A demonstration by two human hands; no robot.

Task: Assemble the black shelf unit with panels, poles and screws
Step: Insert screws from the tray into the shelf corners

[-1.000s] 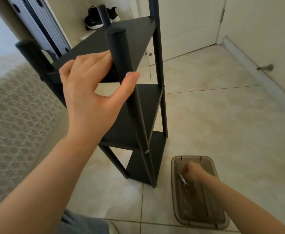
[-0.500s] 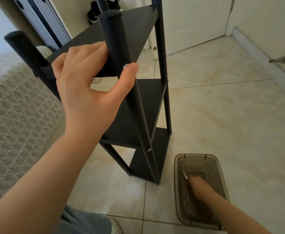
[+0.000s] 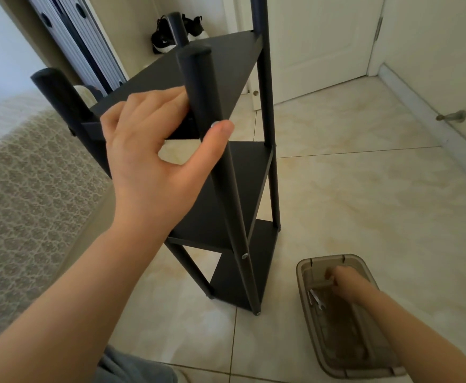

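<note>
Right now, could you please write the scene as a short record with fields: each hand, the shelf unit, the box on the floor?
left hand: grips the front pole at the top panel, thumb tip at a silver screw
right hand: inside the brown plastic box; grip blurred, cannot tell
shelf unit: upright on the tile floor, three panels mounted
box: on the floor, right of the shelf unit; a small metal wrench lies in it

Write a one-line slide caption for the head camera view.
The left hand grips a pole of the black shelf unit while the right hand reaches into a brown tray on the floor.
</note>
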